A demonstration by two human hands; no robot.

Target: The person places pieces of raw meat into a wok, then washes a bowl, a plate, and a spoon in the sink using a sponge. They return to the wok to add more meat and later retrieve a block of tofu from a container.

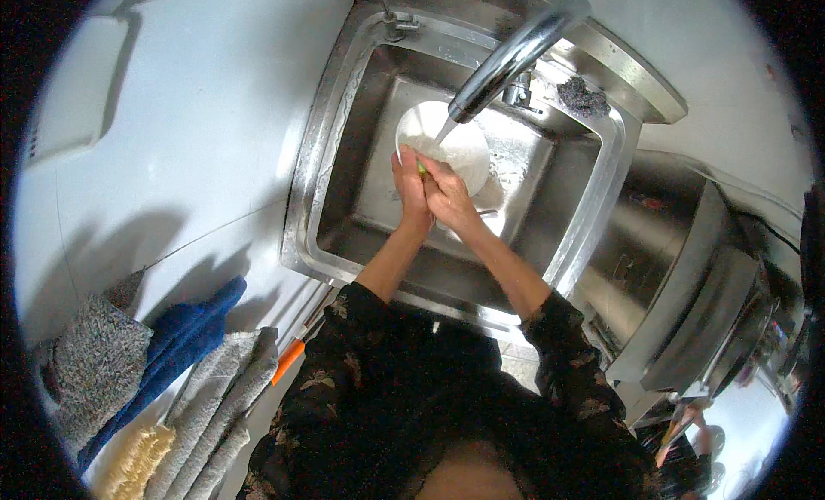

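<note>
My left hand [414, 194] and my right hand [449, 195] are pressed together over the sink. A small yellow-green item [421, 168] shows between their fingers; most of it is hidden, so its kind is unclear. Just beyond the fingers, a round white vessel [467, 148], a plate or shallow bowl, sits in the stainless steel sink [399, 106]. Water runs from the chrome faucet [509, 55] into that vessel, close to my fingertips. A short metal piece [488, 213] pokes out beside my right wrist, its other end hidden.
A dark scouring pad [582, 97] lies on the sink's back right ledge. Towels and cloths, among them a blue towel [167, 358] and a grey towel [219, 397], hang at the left wall. Metal cookware [696, 319] stands at the right.
</note>
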